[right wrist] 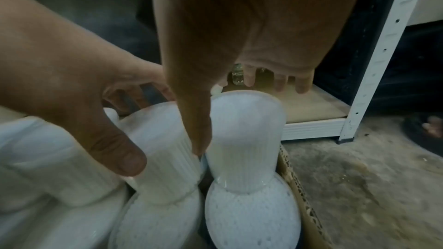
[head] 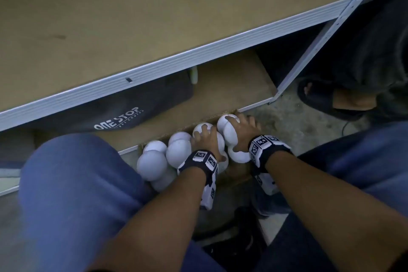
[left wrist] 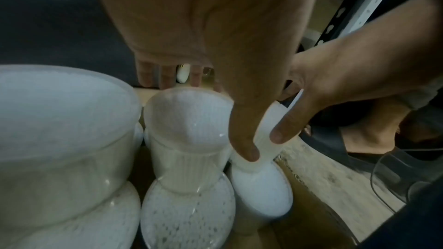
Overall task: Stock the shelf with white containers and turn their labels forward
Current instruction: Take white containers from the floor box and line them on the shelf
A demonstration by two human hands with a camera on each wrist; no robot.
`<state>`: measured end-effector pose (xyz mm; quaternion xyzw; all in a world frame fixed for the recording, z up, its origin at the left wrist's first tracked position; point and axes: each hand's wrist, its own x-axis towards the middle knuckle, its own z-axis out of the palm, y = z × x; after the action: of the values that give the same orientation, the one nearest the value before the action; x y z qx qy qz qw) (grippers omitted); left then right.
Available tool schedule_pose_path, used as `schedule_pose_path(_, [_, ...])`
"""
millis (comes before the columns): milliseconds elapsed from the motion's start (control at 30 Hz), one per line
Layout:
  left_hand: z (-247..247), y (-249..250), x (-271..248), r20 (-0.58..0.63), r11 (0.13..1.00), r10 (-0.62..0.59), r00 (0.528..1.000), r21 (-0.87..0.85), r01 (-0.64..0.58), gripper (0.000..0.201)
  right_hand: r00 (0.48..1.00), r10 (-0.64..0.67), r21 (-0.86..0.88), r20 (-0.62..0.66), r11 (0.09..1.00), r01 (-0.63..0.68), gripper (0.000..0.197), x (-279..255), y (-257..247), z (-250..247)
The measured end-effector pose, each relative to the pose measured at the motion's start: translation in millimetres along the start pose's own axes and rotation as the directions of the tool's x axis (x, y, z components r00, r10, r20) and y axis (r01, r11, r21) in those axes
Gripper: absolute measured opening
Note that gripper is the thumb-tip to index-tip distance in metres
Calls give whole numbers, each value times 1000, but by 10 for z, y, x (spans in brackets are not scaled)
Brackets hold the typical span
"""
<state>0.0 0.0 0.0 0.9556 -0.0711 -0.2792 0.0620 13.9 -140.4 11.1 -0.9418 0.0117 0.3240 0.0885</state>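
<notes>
Several white containers with ribbed tops and netted bodies stand in a cardboard box on the floor. My left hand grips the top of one container, fingers over its far side and thumb on the near side. Beside it, my right hand grips the rightmost container the same way, at the box's right wall. The left-held container and the left hand also show in the right wrist view. No label is visible.
A metal shelf unit stands ahead, its bare brown upper board above a lower board. A dark "ONE STOP" bag lies on the lower board. Another person's sandalled foot is at the right. My knees flank the box.
</notes>
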Motion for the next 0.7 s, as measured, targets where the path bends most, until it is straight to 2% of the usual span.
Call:
schedule_pose_path(33, [-7, 1, 8, 36, 1000, -17, 999, -6, 17, 102, 1000, -2, 1, 23, 1000, 2, 108, 14, -3, 2])
schedule_pose_path(200, [61, 0, 53, 54, 1000, -30, 998, 6, 30, 96, 999, 27, 35, 28, 999, -28, 92, 32, -21, 54])
schedule_pose_path(467, [-39, 12, 12, 69, 997, -37, 997, -62, 42, 93, 996, 86, 125, 1, 988, -85, 90, -90, -13, -27])
schedule_pose_path(600, [-220, 18, -86, 18, 993, -32, 999, -112, 33, 91, 995, 96, 172, -41, 981, -88, 93, -236, -51, -200])
schedule_pose_path(700, [-427, 29, -209, -15, 991, -13, 1000, -130, 11, 89, 993, 81, 161, -85, 985, -67, 87, -392, -123, -395])
